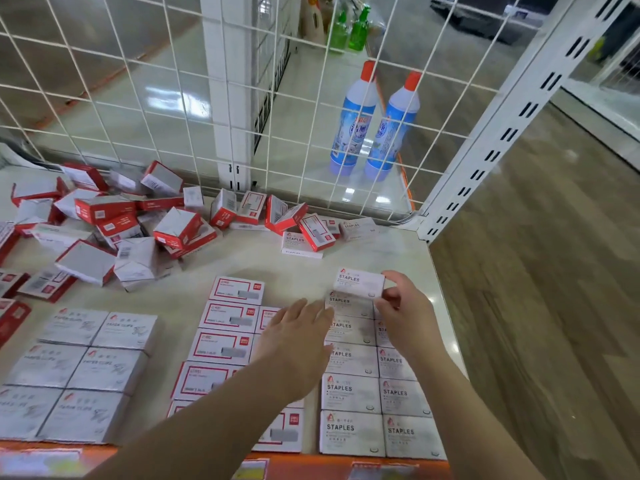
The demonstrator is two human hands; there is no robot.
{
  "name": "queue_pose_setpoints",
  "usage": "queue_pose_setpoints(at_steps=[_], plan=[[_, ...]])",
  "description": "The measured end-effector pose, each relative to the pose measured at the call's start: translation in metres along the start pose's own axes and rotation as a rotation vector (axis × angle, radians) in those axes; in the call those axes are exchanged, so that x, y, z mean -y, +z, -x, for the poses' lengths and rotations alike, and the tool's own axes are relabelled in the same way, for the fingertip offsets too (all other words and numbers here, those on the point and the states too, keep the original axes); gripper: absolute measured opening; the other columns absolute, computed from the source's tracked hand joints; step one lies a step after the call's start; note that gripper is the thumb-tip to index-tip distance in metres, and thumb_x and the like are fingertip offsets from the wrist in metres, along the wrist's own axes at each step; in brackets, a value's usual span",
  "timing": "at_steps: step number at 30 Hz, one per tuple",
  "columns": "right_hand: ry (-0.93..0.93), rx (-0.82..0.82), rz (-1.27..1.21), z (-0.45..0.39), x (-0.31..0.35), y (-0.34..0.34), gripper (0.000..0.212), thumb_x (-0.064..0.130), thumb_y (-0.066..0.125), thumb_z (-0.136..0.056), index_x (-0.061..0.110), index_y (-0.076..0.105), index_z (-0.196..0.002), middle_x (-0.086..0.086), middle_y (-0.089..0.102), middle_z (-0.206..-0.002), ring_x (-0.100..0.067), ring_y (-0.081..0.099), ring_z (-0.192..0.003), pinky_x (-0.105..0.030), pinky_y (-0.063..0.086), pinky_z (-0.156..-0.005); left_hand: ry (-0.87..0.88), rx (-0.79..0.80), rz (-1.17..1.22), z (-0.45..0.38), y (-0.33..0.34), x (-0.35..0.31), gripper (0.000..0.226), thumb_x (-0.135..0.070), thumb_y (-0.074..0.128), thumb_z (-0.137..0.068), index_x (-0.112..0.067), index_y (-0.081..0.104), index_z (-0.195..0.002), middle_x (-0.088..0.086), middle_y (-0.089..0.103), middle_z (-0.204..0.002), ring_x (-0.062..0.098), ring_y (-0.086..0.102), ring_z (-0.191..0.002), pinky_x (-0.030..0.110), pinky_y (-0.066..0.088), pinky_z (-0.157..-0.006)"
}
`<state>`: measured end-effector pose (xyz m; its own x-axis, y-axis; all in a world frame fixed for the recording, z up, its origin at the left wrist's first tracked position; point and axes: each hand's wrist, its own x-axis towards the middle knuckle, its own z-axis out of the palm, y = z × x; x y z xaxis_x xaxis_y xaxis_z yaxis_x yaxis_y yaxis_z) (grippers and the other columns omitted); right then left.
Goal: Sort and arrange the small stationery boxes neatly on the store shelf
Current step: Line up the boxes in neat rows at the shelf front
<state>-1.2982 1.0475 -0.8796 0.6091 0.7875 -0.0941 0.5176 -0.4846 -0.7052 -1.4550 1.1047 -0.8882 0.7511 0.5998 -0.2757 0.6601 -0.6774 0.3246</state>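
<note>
Head view is showing a white staples box (pixel 360 283) going onto the far end of the staples rows (pixel 349 393), the right hand (pixel 403 311) pinching its corner. Left hand (pixel 298 336) is hovering flat, fingers straight, beside those rows. Risk: releasing it skewed, it is likely nudging neighbours crooked.

White STAPLES box (pixel 359 283) tilted above far end of neat STAPLES rows (pixel 349 393) (red-white boxes (pixel 104 216) jumbled behind)
</note>
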Motion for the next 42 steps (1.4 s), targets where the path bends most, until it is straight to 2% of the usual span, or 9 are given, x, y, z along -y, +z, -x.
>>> queue_pose_setpoints(at_steps=[2,7,14,17,22,25,27,36,42], plan=[[-0.008,-0.003,-0.015,-0.003,0.0,0.003,0.039,0.0,0.048,-0.089,0.019,0.051,-0.123,0.004,0.061,-0.094,-0.012,0.053,-0.082,-0.015,0.037,-0.061,0.0,0.009,-0.001,-0.006,-0.001,0.002,0.055,-0.035,0.031,-0.1,-0.024,0.009,-0.149,-0.008,0.0,-0.157,0.015,-0.006,-0.144,0.032,-0.001,-0.116],[-0.019,-0.001,0.006,-0.012,0.0,0.005,0.037,0.001,0.049,-0.088,0.02,0.052,-0.119,0.009,0.058,-0.085,-0.004,0.05,-0.073,-0.005,0.038,-0.057,0.056,0.048,-0.018,-0.013,-0.008,0.004,0.051,-0.032,0.034,-0.1,-0.022,0.017,-0.148,-0.008,-0.001,-0.157,0.013,-0.006,-0.144,0.033,0.003,-0.117],[-0.02,0.114,0.143,-0.029,0.004,0.0,0.029,0.005,0.052,-0.086,0.013,0.057,-0.114,-0.002,0.056,-0.096,-0.013,0.048,-0.078,-0.02,0.035,-0.064,0.072,0.041,-0.012,-0.024,-0.016,-0.001,0.048,-0.026,0.036,-0.099,-0.016,0.025,-0.145,-0.002,0.004,-0.157,0.014,0.0,-0.145,0.032,0.008,-0.116],[-0.005,0.139,0.226,-0.034,0.003,0.002,0.027,0.006,0.05,-0.088,0.009,0.058,-0.114,-0.006,0.055,-0.101,-0.016,0.047,-0.085,-0.021,0.034,-0.071,0.045,0.048,0.051,-0.026,-0.016,-0.003,0.052,-0.024,0.04,-0.097,-0.014,0.022,-0.145,0.0,0.018,-0.154,0.016,0.015,-0.142,0.032,0.016,-0.114],[0.012,0.169,0.286,-0.04,-0.007,0.011,0.012,0.004,0.047,-0.086,0.007,0.057,-0.092,-0.009,0.053,-0.092,-0.024,0.051,-0.081,-0.018,0.032,-0.055,0.002,0.016,0.138,-0.027,-0.016,-0.003,0.039,-0.02,0.042,-0.094,-0.016,0.037,-0.132,0.001,0.043,-0.131,0.018,0.04,-0.121,0.031,0.033,-0.102],[0.008,0.211,0.259,-0.038,-0.008,0.01,0.042,-0.001,0.047,-0.085,0.01,0.051,-0.125,-0.009,0.053,-0.109,-0.022,0.051,-0.097,-0.021,0.035,-0.074,-0.042,0.005,0.193,-0.028,-0.015,-0.002,0.03,-0.022,0.043,-0.093,-0.018,0.044,-0.122,0.0,0.049,-0.126,0.018,0.046,-0.113,0.031,0.039,-0.096],[-0.013,0.239,0.275,-0.037,-0.008,0.008,0.054,-0.002,0.048,-0.085,0.015,0.045,-0.136,-0.007,0.05,-0.116,-0.016,0.048,-0.099,-0.017,0.032,-0.079,-0.068,0.002,0.239,-0.028,-0.013,-0.002,0.031,-0.024,0.045,-0.092,-0.019,0.045,-0.122,0.0,0.051,-0.126,0.019,0.047,-0.113,0.033,0.042,-0.095],[-0.061,0.228,0.258,-0.035,-0.01,0.007,0.054,-0.003,0.049,-0.087,0.014,0.044,-0.137,-0.007,0.05,-0.119,-0.02,0.049,-0.108,-0.013,0.031,-0.081,-0.093,0.01,0.353,-0.028,-0.01,-0.003,0.043,-0.027,0.046,-0.092,-0.019,0.039,-0.134,-0.002,0.046,-0.136,0.019,0.043,-0.122,0.036,0.04,-0.102],[-0.054,0.161,0.22,-0.033,-0.007,0.01,0.051,-0.003,0.047,-0.088,0.012,0.045,-0.136,-0.008,0.048,-0.124,-0.02,0.049,-0.111,-0.014,0.033,-0.085,-0.078,-0.047,0.267,-0.024,-0.016,0.0,0.044,-0.022,0.042,-0.096,-0.02,0.036,-0.139,-0.004,0.037,-0.143,0.015,0.033,-0.132,0.03,0.028,-0.108]])
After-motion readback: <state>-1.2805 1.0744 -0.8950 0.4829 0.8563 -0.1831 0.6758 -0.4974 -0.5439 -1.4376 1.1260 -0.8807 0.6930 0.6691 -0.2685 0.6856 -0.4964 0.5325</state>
